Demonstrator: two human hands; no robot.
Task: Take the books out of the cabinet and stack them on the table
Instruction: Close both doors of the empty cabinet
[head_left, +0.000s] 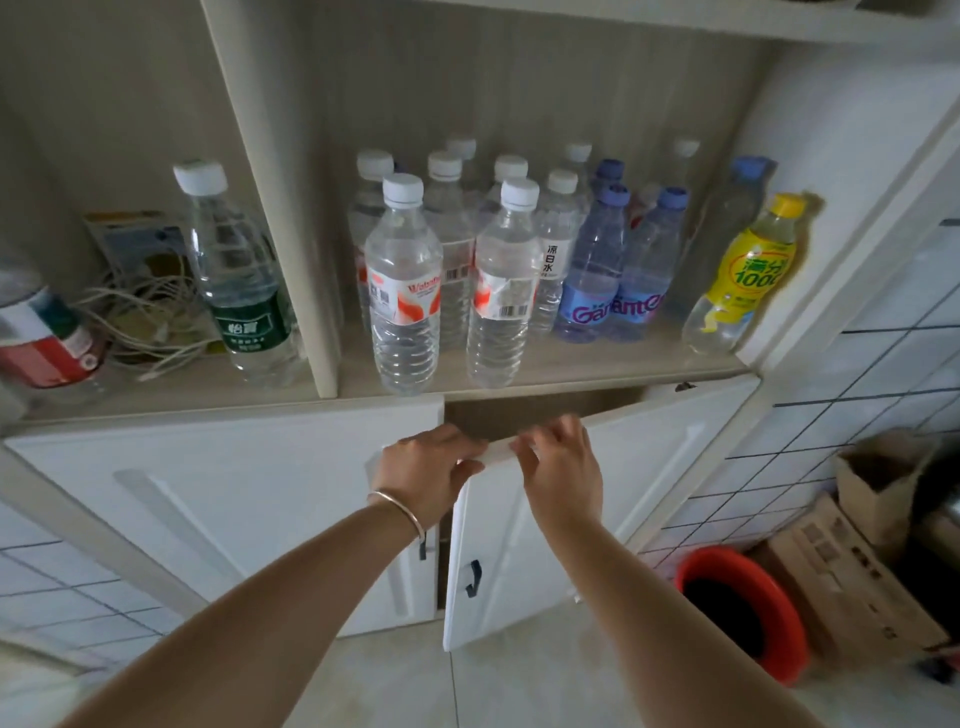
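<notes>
A white cabinet stands in front of me with two lower doors. The right door (524, 545) is swung partly outward, showing a dark gap behind its top edge. My left hand (426, 467) and my right hand (558, 467) both grip the top edge of this door, fingers curled over it. A thin bracelet sits on my left wrist. The left door (234, 509) is closed. No books are visible; the inside of the lower cabinet is hidden by the door and shadow.
The open shelf above holds several water bottles (402, 286), a yellow drink bottle (743, 275), a green-label bottle (234, 275) and tangled cables (140, 317). A red bin (737, 613) and cardboard boxes (852, 577) stand on the floor at the right by a tiled wall.
</notes>
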